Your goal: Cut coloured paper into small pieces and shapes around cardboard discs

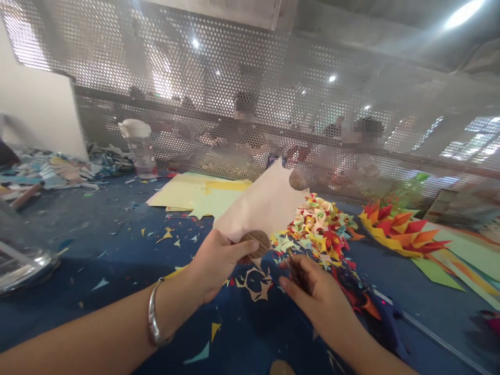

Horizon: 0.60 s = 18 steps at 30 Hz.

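Pale sheet up front, disc under the thumb!

And here it is, centre stage: a pale pinkish sheet (258, 203), raised above the desk (250, 333), its far end notched and pointed. The left hand (214, 255) has it pinched firmly, thumb pressing a round brown disc (262, 242) at its near edge. Just beside, the right hand (308, 284) is curled, fingers nearly together around a dark object (296, 271) too blurred to identify. Below lies a jagged paper cutout (255, 286)!

Look at that surface: dark blue, strewn with coloured snippets, and a heap of cut pieces (318, 224) in red, yellow and cream, right beyond the right hand. Farther right, a spiky red-and-orange paper piece (406, 232); to the left, stacked yellowish sheets (177, 191), and a white-lidded bottle (140, 151), its side markings too blurred to read.

Behind it all stretches a perforated screen (175, 67), people (242, 127) dimly visible through it, a bright ceiling lamp (464, 13) blazing upper right!
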Available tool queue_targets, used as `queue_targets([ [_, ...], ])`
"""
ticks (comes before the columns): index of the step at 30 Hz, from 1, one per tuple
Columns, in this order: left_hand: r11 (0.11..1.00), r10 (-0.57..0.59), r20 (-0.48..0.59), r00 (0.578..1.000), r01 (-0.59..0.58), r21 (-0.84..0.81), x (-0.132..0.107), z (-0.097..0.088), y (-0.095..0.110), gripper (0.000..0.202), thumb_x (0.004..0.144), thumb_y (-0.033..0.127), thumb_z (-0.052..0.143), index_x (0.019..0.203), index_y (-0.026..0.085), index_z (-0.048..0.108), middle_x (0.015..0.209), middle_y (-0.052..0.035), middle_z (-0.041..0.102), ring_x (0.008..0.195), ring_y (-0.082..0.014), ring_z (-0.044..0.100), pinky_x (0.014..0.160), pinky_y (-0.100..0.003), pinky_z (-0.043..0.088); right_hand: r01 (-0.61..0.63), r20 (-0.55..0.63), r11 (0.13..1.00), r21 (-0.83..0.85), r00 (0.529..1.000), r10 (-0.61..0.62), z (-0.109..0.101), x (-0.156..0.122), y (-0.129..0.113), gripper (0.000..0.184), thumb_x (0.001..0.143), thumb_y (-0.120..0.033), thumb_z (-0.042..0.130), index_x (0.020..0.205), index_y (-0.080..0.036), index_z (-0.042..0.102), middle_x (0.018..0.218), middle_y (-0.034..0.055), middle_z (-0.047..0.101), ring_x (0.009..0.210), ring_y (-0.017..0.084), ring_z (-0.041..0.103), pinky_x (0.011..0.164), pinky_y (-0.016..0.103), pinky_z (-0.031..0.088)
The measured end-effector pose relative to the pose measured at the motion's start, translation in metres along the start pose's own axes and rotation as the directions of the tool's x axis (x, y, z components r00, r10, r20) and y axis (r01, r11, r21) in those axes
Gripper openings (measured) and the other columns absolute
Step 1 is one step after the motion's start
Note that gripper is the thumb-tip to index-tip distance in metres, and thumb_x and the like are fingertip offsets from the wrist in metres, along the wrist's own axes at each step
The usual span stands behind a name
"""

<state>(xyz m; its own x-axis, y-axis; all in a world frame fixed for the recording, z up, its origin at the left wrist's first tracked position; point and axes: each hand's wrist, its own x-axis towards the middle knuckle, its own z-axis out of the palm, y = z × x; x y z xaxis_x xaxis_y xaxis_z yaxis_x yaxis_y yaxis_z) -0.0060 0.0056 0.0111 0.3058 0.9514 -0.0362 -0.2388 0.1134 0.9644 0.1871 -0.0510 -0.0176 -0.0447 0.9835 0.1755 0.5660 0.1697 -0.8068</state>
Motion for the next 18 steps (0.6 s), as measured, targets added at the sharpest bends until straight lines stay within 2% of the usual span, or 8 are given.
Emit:
queue_targets([
  [5,0.999,0.047,0.060,0.997,-0.045,-0.021,0.0002,0.0005,-0.0002,0.027,0.074,0.022,0.071,0.100,0.016,0.070,0.095,-0.0081,0.073,0.086,-0.0206,0.064,0.077,-0.032,0.048,0.059,0.032,0.993,-0.099,0.998,-0.056,-0.0027,0.0008,-0.0037,0.017,0.091,-0.035,0.051,0.091,-0.019,0.058,0.086,0.0032,0.061,0.078,0.019,0.060,0.072,0.032,0.048],
  [10,0.999,-0.011,0.092,0.996,0.015,-0.042,-0.0015,0.0043,0.0023,0.018,0.072,0.022,0.072,0.087,0.013,0.072,0.086,-0.0072,0.071,0.080,-0.0187,0.062,0.075,-0.031,0.046,0.050,0.028,0.995,-0.087,0.998,-0.048,-0.0042,0.0024,-0.0059,0.025,0.092,-0.041,0.050,0.099,-0.020,0.061,0.090,0.0052,0.065,0.082,0.021,0.062,0.076,0.036,0.049],
  [14,0.993,-0.017,0.136,0.991,0.033,-0.115,-0.0025,0.0064,0.0008,0.019,0.072,0.020,0.071,0.091,0.016,0.073,0.089,-0.0059,0.072,0.081,-0.0174,0.062,0.075,-0.029,0.045,0.036,0.045,0.999,-0.034,0.998,-0.034,-0.0038,0.0022,-0.0056,0.028,0.092,-0.045,0.049,0.101,-0.020,0.060,0.098,0.0074,0.066,0.089,0.022,0.063,0.081,0.037,0.049],
  [18,0.990,-0.052,0.157,0.986,0.072,-0.125,-0.0027,0.0067,-0.0046,0.028,0.073,0.021,0.072,0.100,0.017,0.071,0.096,-0.0071,0.073,0.086,-0.0195,0.064,0.079,-0.032,0.047,0.052,0.041,0.998,0.024,0.998,-0.053,-0.0035,0.0003,-0.0067,0.026,0.094,-0.044,0.048,0.095,-0.021,0.058,0.094,0.0060,0.066,0.092,0.022,0.062,0.083,0.036,0.048],
])
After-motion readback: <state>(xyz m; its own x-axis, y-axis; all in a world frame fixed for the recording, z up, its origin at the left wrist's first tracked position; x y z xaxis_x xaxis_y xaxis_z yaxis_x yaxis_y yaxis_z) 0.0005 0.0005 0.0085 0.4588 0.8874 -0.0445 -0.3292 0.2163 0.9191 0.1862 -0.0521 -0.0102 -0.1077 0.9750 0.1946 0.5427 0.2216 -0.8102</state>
